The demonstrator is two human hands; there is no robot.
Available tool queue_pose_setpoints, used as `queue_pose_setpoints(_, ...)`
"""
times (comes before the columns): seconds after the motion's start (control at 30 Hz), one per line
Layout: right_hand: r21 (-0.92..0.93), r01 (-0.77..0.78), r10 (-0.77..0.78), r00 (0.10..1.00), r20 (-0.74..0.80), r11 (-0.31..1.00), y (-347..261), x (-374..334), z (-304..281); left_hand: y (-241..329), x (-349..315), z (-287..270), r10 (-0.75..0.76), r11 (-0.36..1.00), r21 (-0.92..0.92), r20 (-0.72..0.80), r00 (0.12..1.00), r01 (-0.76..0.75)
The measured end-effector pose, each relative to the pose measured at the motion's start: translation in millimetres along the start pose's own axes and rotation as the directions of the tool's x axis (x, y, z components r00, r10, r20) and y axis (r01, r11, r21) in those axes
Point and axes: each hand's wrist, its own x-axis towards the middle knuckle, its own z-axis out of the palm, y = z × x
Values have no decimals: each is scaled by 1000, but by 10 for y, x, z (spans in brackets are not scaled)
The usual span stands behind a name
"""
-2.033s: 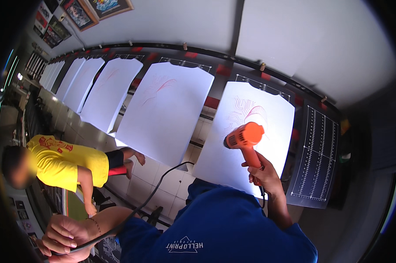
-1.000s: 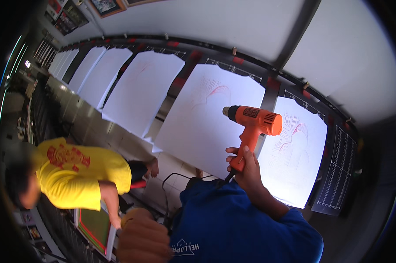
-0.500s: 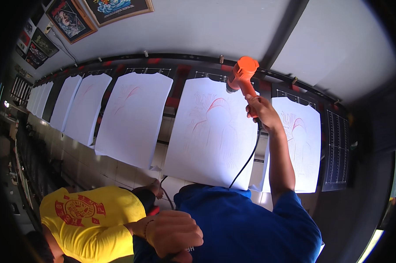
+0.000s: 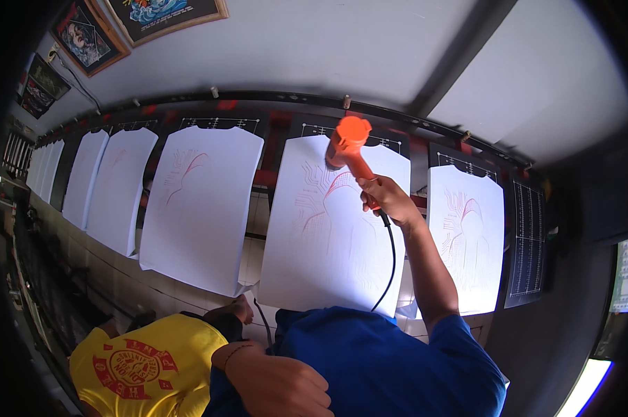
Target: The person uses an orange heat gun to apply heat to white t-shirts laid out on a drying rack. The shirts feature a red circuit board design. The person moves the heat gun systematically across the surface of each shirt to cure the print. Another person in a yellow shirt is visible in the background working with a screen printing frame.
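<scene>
Both your hands show: your right hand (image 4: 390, 200) wraps the handle of the orange heat gun (image 4: 349, 139), which is over the upper part of a white shirt (image 4: 321, 260) marked with red lines. Your left hand (image 4: 281, 383) curls before your blue top (image 4: 390, 365), palm hidden, so whether it pinches anything cannot be told.

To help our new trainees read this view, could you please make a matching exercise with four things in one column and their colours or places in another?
1 Heat gun
2 Left hand
3 Rightmost board
4 Co-worker's shirt

A Yellow with red print
B In front of the blue shirt
C Held in the right hand
D Black with white markings

Pairs: 1-C, 2-B, 3-D, 4-A
</scene>
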Motion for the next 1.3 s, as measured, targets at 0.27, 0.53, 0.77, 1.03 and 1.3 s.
queue_pose_setpoints(0.27, -20, 26, -25, 998, 58, 999, -62, 383, 472, -165, -138, -54, 108, 962, -257, 34, 994, -96)
queue_pose_setpoints(0.53, 1, 60, -60, 996, 58, 998, -30, 455, 604, -290, -230, 60, 177, 938, -295, -43, 983, -182)
queue_pose_setpoints(0.77, -96, 54, -47, 996, 75, 994, -84, 380, 597, -198, -235, -4, 100, 970, -223, -9, 995, -100)
queue_pose_setpoints(1.03, -72, -32, 40, 993, 115, 997, -199, 224, 497, -8, -403, 31, 0, 982, -184, -165, 986, -30)
queue_pose_setpoints(1.3, -145, -80, 89, 994, 57, 986, -290, 149, 531, 70, -863, 186, -73, 992, -127, -411, 909, 22)
